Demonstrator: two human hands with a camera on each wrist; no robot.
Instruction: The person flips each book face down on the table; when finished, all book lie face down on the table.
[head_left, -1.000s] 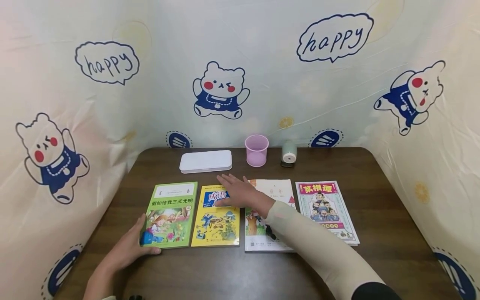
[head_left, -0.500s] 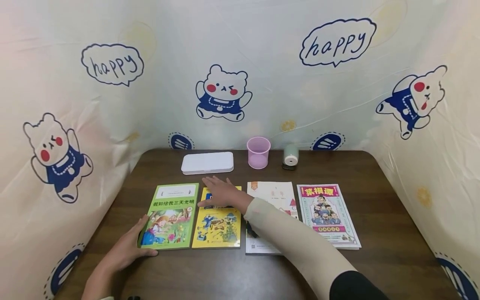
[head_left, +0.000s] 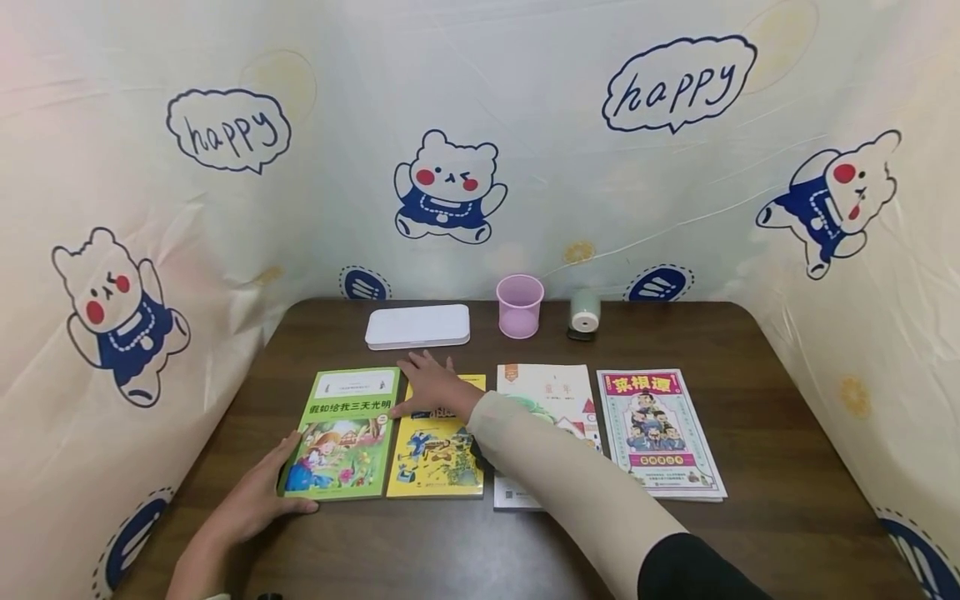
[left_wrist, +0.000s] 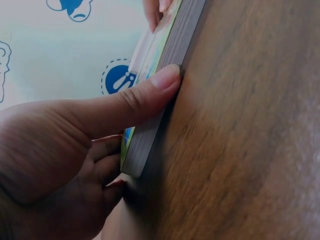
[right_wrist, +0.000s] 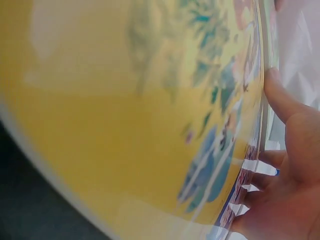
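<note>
A green picture-covered book (head_left: 341, 454) lies flat at the left end of a row of books. My left hand (head_left: 258, 483) rests at its near left corner. The thumb (left_wrist: 150, 92) lies straight along the near page edge, the other fingers beside the left edge. My right hand (head_left: 438, 392) reaches over the top of the yellow book (head_left: 435, 462), its thumb (right_wrist: 282, 97) and fingertips right at the green book's far right corner. The right forearm covers part of a white book (head_left: 543, 383); a pink-bordered book (head_left: 660, 433) lies at the right end.
Behind the books on the dark wooden table (head_left: 765, 442) stand a flat white case (head_left: 417, 327), a pink cup (head_left: 519, 312) and a small pale green device (head_left: 585, 312). A printed cloth (head_left: 315, 200) surrounds the table's back and sides.
My right hand has moved left from between the white and yellow books to the green book's far right corner. The left hand has stayed at its corner; the view shifted slightly.
</note>
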